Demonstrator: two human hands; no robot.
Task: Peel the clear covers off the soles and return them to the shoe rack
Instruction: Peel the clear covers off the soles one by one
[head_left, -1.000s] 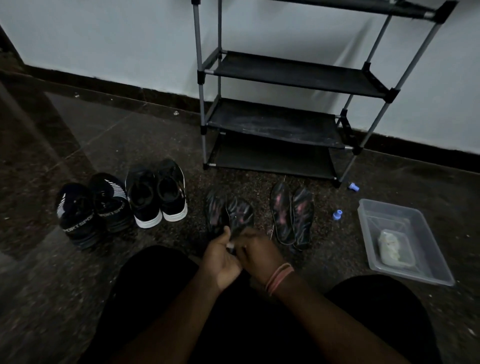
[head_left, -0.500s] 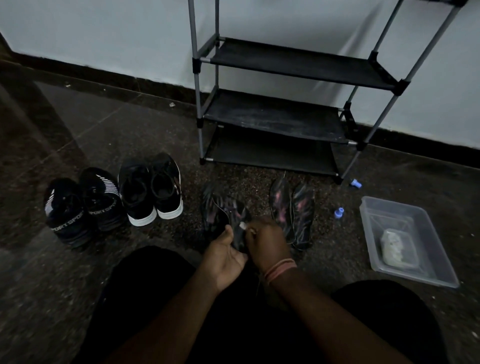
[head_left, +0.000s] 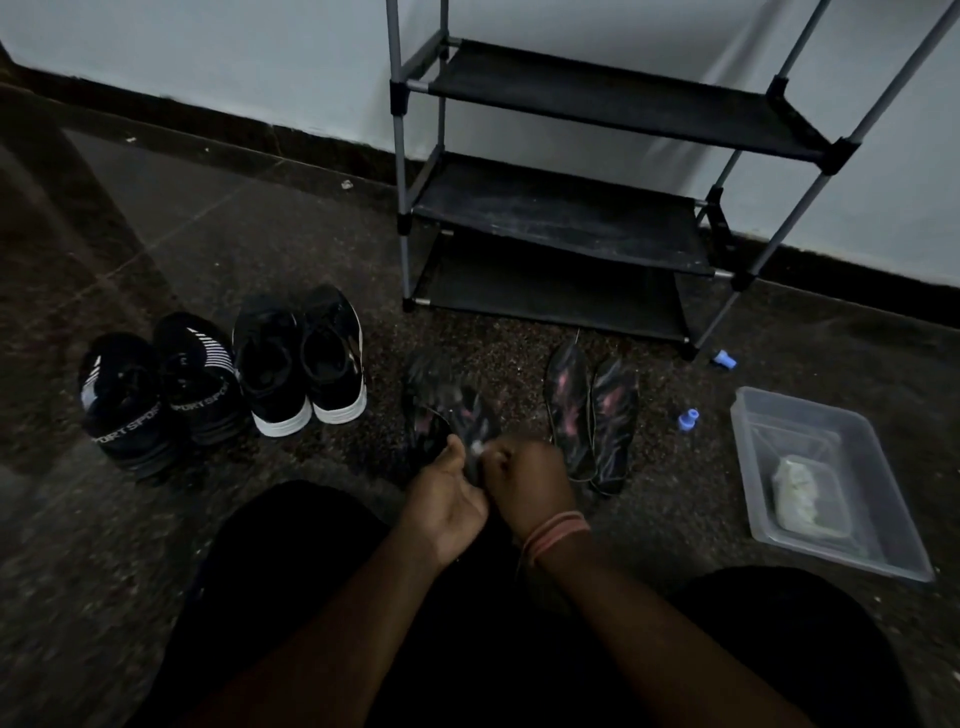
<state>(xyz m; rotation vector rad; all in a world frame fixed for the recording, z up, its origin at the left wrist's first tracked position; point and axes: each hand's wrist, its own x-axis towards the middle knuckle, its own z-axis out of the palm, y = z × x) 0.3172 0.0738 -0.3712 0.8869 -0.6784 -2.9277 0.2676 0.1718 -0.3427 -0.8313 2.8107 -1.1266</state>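
Dark floor (head_left: 208, 519), four shoes, four soles, left hand (head_left: 447, 499) and right hand (head_left: 530, 478) pinching one sole (head_left: 470, 415).

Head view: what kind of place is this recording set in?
Probably a dim corner of a home, by a wall. A black shoe rack stands against the pale wall, two pairs of sneakers sit on the dark speckled floor, and a person sits there handling soles.

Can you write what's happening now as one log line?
step: peeling cover | left hand: holds sole | right hand: pinches at it | shoe rack: bare
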